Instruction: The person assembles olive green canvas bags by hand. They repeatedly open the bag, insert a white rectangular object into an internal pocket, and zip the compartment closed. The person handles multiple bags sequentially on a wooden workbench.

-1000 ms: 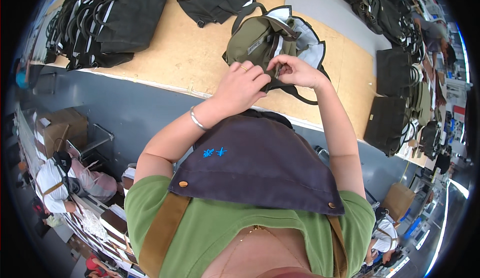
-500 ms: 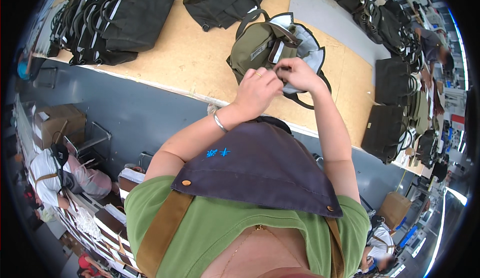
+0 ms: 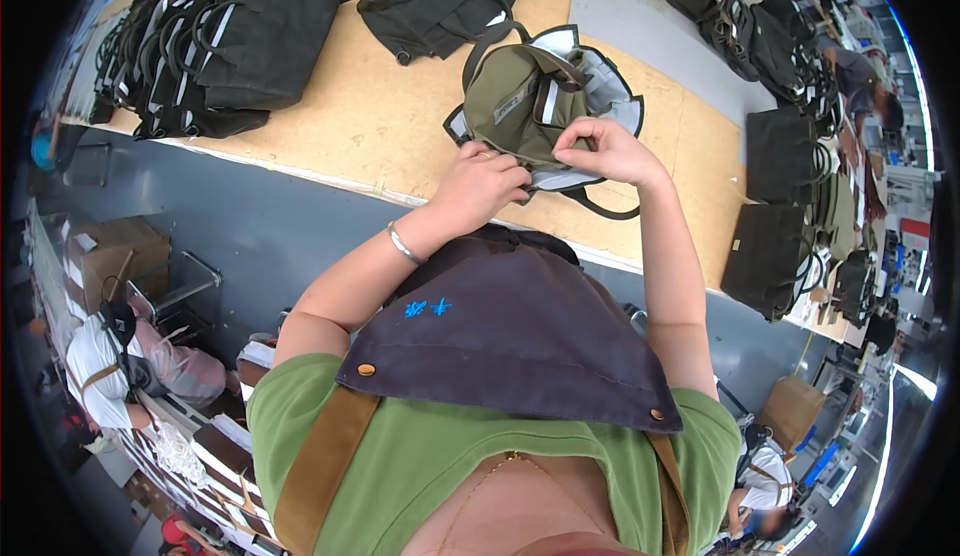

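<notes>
An open bag [image 3: 500, 91] with olive lining and a pale inner edge stands on the wooden table, its mouth turned up toward me. A dark handle loop lies at its near right side. My left hand [image 3: 476, 188] is closed on the bag's near left rim, fingers curled over the edge. Above the near right part of the opening, my right hand [image 3: 612, 152] is closed in a pinch, thumb against fingertips. Whatever may be between those fingertips is too small to make out. A brown-trimmed inner piece with a pale strip shows inside the bag.
Beyond the bag, a dark bag [image 3: 430, 6] lies flat on the table [image 3: 340, 106]. Dark bags [image 3: 262, 51] are piled at the left. More bags [image 3: 765, 256] stand along the right edge. A cardboard box [image 3: 120, 256] sits lower left, near a seated co-worker [image 3: 100, 356].
My hands have moved apart. The left one went left and down to the bag's near left rim; the right lifted off the lining slightly. The bag's mouth has opened wider on the left.
</notes>
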`<state>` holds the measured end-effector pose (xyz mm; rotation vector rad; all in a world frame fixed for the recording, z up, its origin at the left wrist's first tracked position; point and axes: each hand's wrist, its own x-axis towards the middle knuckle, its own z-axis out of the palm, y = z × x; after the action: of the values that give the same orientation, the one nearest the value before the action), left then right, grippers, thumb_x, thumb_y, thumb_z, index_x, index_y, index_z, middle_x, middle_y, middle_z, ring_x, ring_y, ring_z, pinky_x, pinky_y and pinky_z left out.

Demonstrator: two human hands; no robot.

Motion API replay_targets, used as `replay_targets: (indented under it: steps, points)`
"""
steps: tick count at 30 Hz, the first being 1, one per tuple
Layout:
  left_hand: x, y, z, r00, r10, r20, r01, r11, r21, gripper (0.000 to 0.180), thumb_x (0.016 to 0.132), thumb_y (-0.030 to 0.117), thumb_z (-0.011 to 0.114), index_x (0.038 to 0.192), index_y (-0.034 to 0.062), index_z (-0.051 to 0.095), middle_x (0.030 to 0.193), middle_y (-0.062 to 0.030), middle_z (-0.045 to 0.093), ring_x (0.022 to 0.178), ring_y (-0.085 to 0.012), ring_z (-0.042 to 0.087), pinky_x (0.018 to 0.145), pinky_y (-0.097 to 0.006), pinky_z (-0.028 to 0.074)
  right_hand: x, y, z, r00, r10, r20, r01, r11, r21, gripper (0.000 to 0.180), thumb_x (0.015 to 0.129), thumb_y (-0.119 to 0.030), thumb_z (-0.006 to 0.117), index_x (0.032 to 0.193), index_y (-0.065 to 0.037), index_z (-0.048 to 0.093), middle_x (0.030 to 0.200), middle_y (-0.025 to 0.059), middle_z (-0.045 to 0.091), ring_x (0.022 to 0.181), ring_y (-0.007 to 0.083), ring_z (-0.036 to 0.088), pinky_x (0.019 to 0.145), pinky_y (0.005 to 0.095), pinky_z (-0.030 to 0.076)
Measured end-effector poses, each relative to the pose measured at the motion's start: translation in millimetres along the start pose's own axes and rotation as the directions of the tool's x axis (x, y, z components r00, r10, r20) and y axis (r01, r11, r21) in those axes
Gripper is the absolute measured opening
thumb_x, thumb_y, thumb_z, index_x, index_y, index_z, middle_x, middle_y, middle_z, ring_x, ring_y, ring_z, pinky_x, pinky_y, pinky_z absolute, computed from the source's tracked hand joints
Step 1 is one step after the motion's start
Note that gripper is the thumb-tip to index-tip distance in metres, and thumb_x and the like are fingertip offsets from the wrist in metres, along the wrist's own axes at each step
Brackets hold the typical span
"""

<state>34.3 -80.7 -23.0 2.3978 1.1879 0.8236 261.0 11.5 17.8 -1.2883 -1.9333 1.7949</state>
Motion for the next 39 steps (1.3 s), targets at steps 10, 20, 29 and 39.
replay_targets:
  steps: [10,20,29,39]
  points:
    - [43,39,-57,0.987,0.153,-0.056,-0.158,0.982,-0.106,0.014,0.076,0.024,0.074,0.086,0.0148,0.068,0.072,0.0009,0.049,0.075,-0.0158,0.056,0.077,-0.032,0.039,-21,-63,-34,0.969,-0.178,0.171,0.143,0.970,0.196,0.021,0.088,0.003,0.052,0.106,0.002,0.061,0.100,0.0052,0.066,0.092,0.0095,0.062,0.077,0.0237,0.050]
    - [45,40,-74,0.998,0.063,0.009,-0.059,0.966,-0.250,0.021,0.076,0.024,0.076,0.092,0.0109,0.070,0.074,-0.0002,0.056,0.072,-0.0190,0.054,0.073,-0.032,0.037,-23,-97,-10,0.971,0.158,0.178,-0.097,0.947,-0.307,0.019,0.101,-0.023,0.050,0.109,-0.007,0.055,0.073,-0.0013,0.058,0.062,0.0058,0.055,0.057,0.0220,0.048]
    - [36,39,-77,0.996,-0.067,-0.065,0.053,0.979,-0.195,0.019,0.077,0.020,0.076,0.088,0.0085,0.066,0.100,-0.0037,0.062,0.081,-0.0218,0.060,0.077,-0.036,0.045,-16,-93,-8,0.984,0.086,0.158,0.002,0.875,-0.485,0.024,0.093,-0.022,0.058,0.108,-0.004,0.063,0.075,0.0069,0.061,0.066,0.0134,0.058,0.061,0.0295,0.048]
    - [34,27,-89,0.998,-0.053,0.031,0.058,0.983,-0.175,0.021,0.078,0.023,0.075,0.084,0.0052,0.067,0.116,-0.0082,0.059,0.092,-0.0256,0.061,0.078,-0.038,0.048,-22,-91,-7,0.994,-0.006,0.106,0.040,0.944,-0.327,0.017,0.086,-0.017,0.070,0.095,-0.002,0.066,0.075,0.0027,0.063,0.070,0.0093,0.056,0.063,0.0283,0.045]
